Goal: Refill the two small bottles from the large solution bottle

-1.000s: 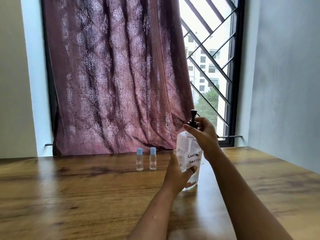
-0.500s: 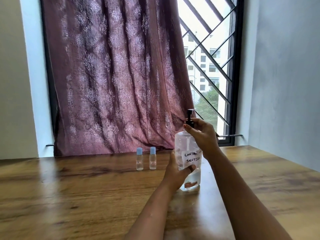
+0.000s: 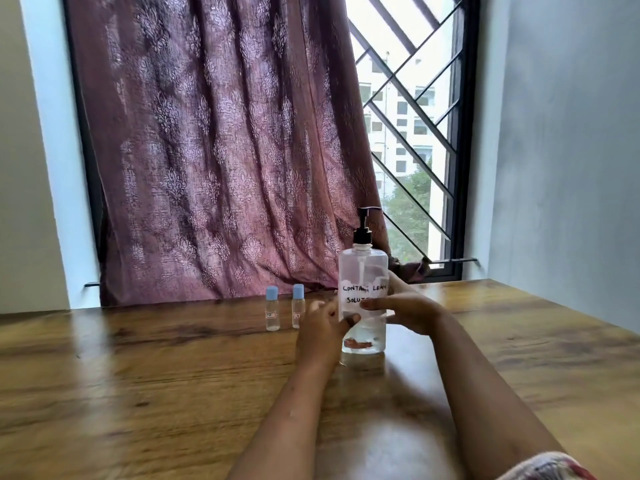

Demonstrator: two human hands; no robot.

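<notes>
My left hand (image 3: 320,336) is curled round the lower part of the large solution bottle (image 3: 362,271), thumb across its front, though the fingers are blurred. My right hand (image 3: 410,311) wraps the bottle's middle from the other side, thumb lying over the handwritten label. Between my hands the bottle stands upright on the tabletop (image 3: 138,375), with a little clear liquid at the bottom. Its black pump (image 3: 363,226) rises above both hands and neither touches it. Just past my left hand's knuckles, further left, the two small bottles (image 3: 272,311) stand side by side, upright, blue caps on, apart from each other. Beyond my hands hangs a patterned maroon curtain (image 3: 214,150), and above my right hand is the window grille (image 3: 408,133).
</notes>
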